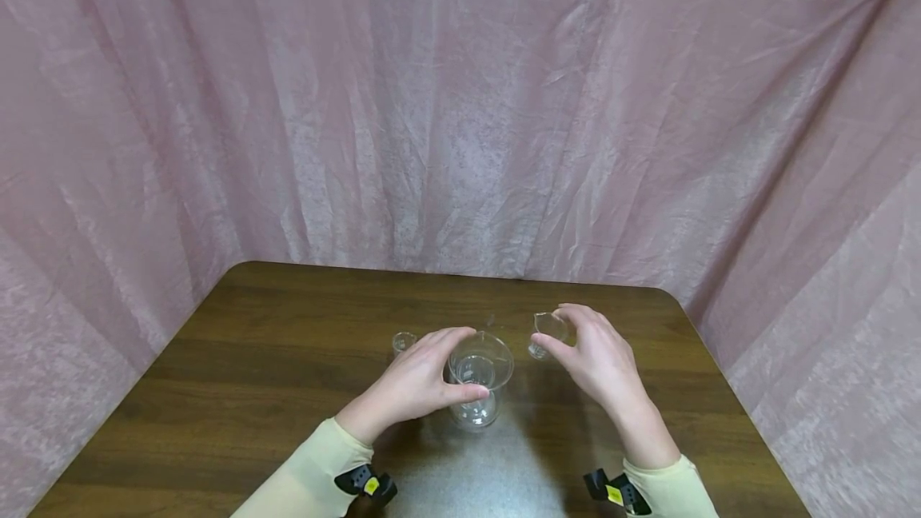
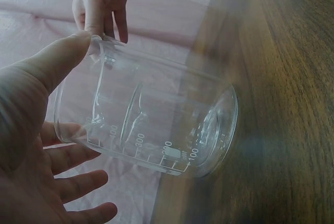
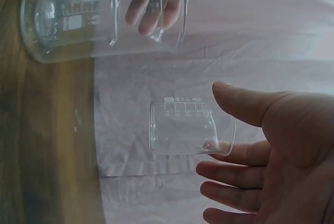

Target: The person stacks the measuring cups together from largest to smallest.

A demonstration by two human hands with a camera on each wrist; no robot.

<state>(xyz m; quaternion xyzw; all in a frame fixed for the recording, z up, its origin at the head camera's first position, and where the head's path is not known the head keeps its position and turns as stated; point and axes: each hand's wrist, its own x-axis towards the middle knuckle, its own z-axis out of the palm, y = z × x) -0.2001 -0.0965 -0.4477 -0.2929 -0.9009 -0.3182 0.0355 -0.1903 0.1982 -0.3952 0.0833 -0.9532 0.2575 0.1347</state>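
Note:
My left hand (image 1: 417, 382) grips a large clear glass beaker (image 1: 476, 420) by the rim, thumb on the near side and index finger on the far side. The other left fingers spread free in the left wrist view. A smaller beaker (image 2: 133, 114) sits inside the large one. To the right, my right hand (image 1: 600, 358) pinches a small graduated beaker (image 3: 180, 127) near its rim between thumb and index finger, raised above the table. Another small glass beaker (image 1: 404, 340) stands just behind my left hand, partly hidden by it.
The brown wooden table (image 1: 302, 326) has rounded far corners. Pink curtains (image 1: 460, 118) hang behind it and along both sides. A black wrist strap (image 1: 365, 482) is on the left sleeve, and a similar strap (image 1: 619, 492) on the right.

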